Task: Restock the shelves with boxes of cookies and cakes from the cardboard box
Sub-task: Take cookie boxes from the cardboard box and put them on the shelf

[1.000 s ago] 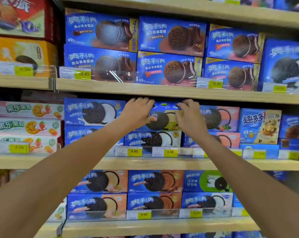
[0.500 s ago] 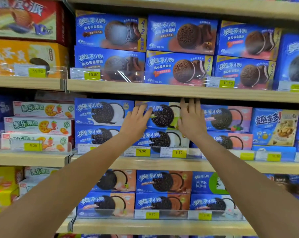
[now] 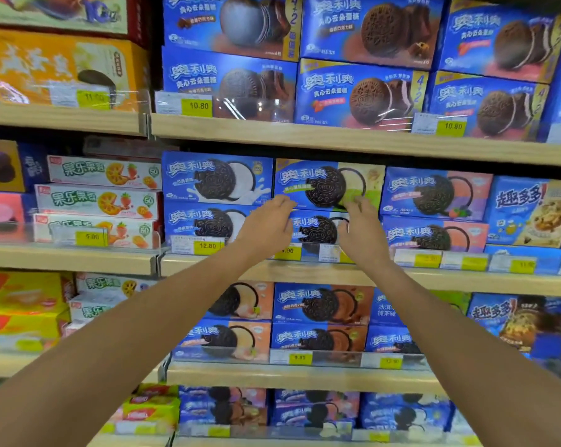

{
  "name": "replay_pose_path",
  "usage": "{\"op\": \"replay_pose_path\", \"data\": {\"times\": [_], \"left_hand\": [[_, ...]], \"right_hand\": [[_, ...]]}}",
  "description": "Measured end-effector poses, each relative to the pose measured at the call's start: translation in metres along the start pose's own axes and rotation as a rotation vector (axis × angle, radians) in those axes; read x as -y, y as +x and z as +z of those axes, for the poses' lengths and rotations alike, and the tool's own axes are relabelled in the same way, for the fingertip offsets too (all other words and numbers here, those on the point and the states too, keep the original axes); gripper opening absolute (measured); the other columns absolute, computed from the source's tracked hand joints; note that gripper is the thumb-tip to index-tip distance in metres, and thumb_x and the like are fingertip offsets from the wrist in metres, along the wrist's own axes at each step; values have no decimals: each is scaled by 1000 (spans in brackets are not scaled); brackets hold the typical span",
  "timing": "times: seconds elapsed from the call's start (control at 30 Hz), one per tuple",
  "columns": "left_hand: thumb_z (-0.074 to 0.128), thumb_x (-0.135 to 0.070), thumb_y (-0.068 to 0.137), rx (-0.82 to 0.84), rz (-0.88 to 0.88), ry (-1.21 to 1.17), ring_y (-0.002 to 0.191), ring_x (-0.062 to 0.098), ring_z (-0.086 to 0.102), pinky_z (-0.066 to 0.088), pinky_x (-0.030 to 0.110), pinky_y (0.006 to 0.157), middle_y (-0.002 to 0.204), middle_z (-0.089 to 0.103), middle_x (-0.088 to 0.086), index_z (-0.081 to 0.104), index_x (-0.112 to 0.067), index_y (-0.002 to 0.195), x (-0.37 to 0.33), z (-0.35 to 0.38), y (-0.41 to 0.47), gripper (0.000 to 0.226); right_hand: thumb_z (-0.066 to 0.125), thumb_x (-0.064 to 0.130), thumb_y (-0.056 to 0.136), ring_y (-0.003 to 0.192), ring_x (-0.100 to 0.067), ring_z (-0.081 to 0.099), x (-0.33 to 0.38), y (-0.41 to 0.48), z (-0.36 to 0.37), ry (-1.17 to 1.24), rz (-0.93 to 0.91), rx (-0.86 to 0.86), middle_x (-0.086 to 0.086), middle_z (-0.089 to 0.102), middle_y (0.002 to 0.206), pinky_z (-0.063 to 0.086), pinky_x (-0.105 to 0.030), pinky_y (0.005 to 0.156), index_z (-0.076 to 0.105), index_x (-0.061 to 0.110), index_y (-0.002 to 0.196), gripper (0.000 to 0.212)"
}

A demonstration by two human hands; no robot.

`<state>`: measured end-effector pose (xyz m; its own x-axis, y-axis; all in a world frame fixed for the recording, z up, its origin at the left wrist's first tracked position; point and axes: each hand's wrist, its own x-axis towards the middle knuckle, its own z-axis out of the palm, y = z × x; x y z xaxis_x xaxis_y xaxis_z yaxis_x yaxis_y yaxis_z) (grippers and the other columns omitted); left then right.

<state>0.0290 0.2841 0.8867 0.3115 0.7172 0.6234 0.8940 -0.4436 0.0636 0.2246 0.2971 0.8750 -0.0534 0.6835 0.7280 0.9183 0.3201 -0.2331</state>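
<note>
Both arms reach up to the middle shelf (image 3: 305, 274). The left hand (image 3: 266, 227) has loosely bent fingers, with the tips touching the lower left corner of the green-panel cookie box (image 3: 317, 182). The right hand (image 3: 364, 232) has its fingertips on the lower right of that box's front. Both hands look released, touching the box and not wrapped around it (thumbs mostly hidden).

The green-panel cookie box sits just above both hands as the top of a two-high stack, front face out and level. The lower cookie box (image 3: 317, 230) shows between the two hands, partly covered by them. A yellow price tag (image 3: 287, 251) sits on the shelf lip just below, between the wrists.

Left of the left hand are two stacked white-cream cookie boxes (image 3: 214, 179), touching the green-panel box's side. Right of the right hand are pink-panel cookie boxes (image 3: 434, 191), also stacked two high. Above the hands, the next shelf carries blue cake boxes (image 3: 359, 91). Below the forearms are more blue cookie boxes (image 3: 321, 304) on the lower shelf (print blurred).
</note>
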Motion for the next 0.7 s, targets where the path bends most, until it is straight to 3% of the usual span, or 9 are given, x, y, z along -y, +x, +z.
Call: {"op": "replay_pose_path", "data": {"times": [0.2,0.33,0.47,0.6,0.7], "left_hand": [[43,-17,95,-143,-237,-332,99,30,59,43,37,78,121,59,7,54,-15,118,14,15,-87,26],[45,-17,92,-48,-326,-327,92,28,58,38,35,68,105,63,7,57,-15,109,42,39,-172,21],[43,-23,96,158,-480,-266,93,28,59,38,32,68,105,65,5,57,-17,114,84,62,-275,24],[41,-26,96,417,-713,-276,100,29,60,46,35,79,115,64,5,51,-15,126,118,89,-369,33],[39,-24,98,615,-870,-311,89,30,59,44,35,72,114,62,12,42,-11,135,133,111,-443,39]], "right_hand": [[44,5,89,99,-34,53,52,-60,31,162,-69,-48,-17,58,104,42,-38,75,59,-1,102,21],[41,10,82,83,-39,59,96,-119,73,191,-113,42,-21,64,88,42,-40,66,61,1,86,22],[38,15,84,73,-38,55,140,-192,134,220,-133,339,-20,62,79,29,-35,57,60,3,79,26],[35,14,88,67,-32,51,168,-256,191,253,-264,677,-16,58,73,42,-40,58,51,9,70,25],[38,10,96,66,-33,49,182,-304,236,232,-291,897,-15,57,75,37,-39,57,55,3,77,27]]}}
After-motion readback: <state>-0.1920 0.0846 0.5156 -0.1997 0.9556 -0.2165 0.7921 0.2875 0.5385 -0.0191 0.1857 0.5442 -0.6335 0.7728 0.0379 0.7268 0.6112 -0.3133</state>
